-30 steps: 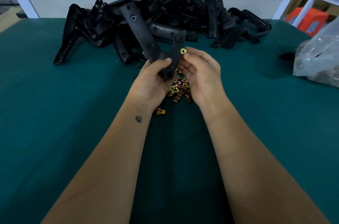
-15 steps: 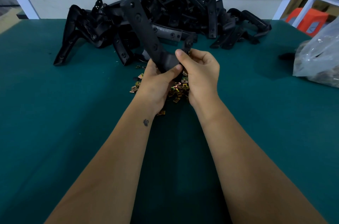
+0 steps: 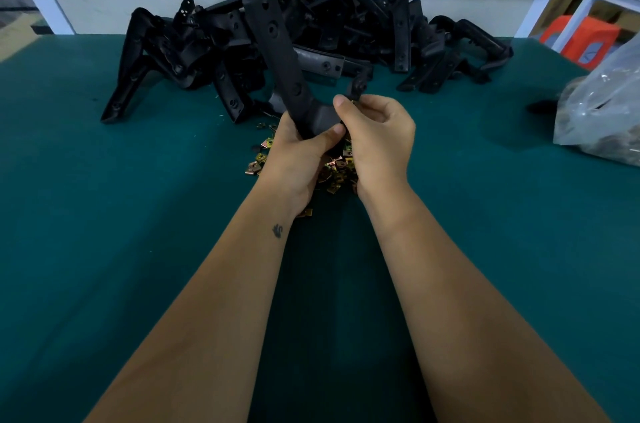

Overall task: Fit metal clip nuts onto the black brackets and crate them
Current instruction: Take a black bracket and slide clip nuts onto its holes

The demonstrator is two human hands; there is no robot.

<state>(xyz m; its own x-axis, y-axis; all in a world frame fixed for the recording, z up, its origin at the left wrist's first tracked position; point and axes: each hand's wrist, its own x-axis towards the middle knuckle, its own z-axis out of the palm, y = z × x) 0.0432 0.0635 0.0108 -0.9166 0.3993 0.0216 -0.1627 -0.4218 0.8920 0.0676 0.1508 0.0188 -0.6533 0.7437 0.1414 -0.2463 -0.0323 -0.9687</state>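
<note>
A person's right hand curls its fingers and thumb around the short arm of a black bracket, the thumb tip pressed against the arm's upper end, where a sliver of a brass-coloured clip nut shows just under the fingertips; whether the nut is fully seated cannot be told. The left hand grips the same bracket at its bend, thumb laid across the near face and the other fingers wrapped behind it out of sight. From that grip the bracket's long arm rises up and away from the hands, tilted to the left, with several holes along its face.

Directly beneath both hands, a loose heap of clip nuts lies on the green table, with a few strays spread just to the left of the left hand and one near the left wrist. Beyond the fingers, at the table's far edge against a pale wall, a large tangled pile of black brackets stretches well to both sides. Far to the right of the right hand, a clear plastic bag with dark contents sits on the table. Past it, an orange stool stands off the table.
</note>
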